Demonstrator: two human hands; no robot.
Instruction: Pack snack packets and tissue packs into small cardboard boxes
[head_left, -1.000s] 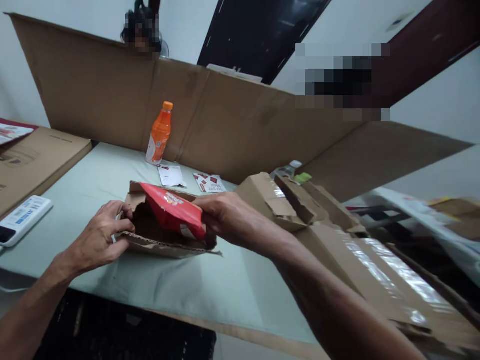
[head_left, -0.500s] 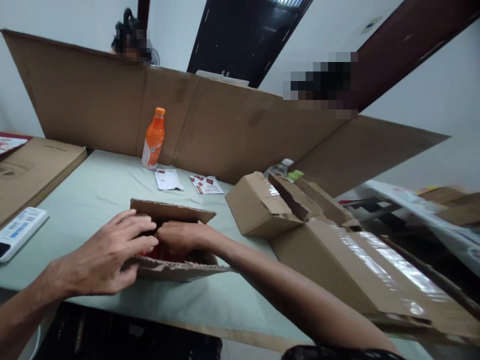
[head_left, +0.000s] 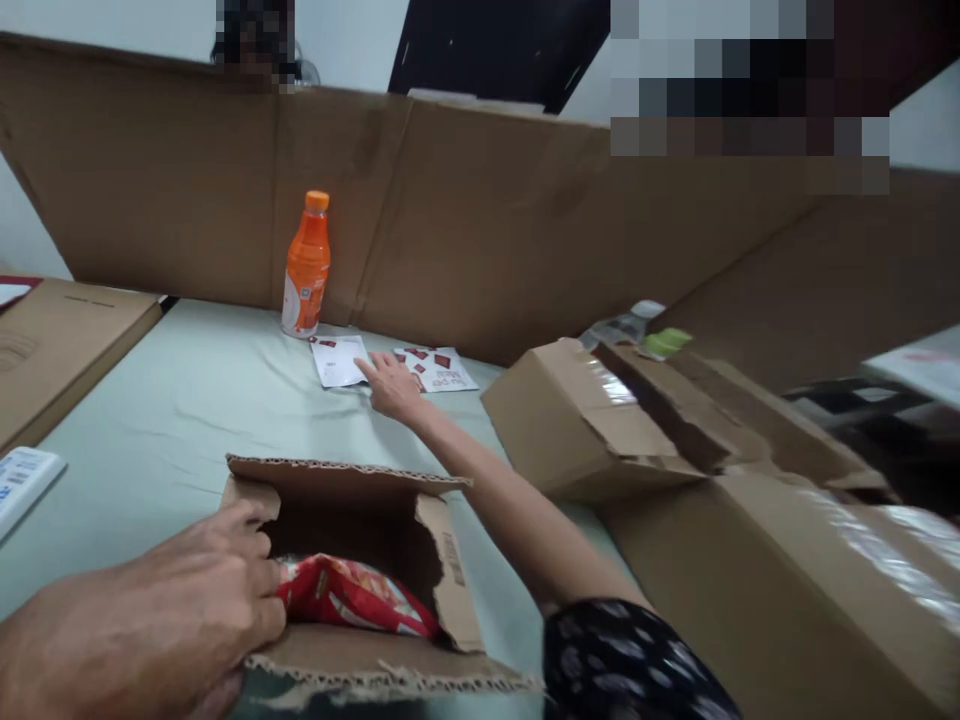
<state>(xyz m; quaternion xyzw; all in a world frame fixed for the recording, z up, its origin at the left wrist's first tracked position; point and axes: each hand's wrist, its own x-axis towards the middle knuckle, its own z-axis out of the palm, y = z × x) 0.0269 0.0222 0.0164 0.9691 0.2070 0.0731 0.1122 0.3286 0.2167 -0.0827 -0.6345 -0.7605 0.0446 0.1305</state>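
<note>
Right fingers [head_left: 370, 371] have left the creased red-and-white packet [head_left: 352, 598].

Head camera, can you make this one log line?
left hand: on box; right hand: at white packet; red packet: inside box; orange bottle: upright

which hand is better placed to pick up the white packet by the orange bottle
Right, it seems: the right hand is at the edge of the white packet, while the left hand is at the open cardboard box.
</note>
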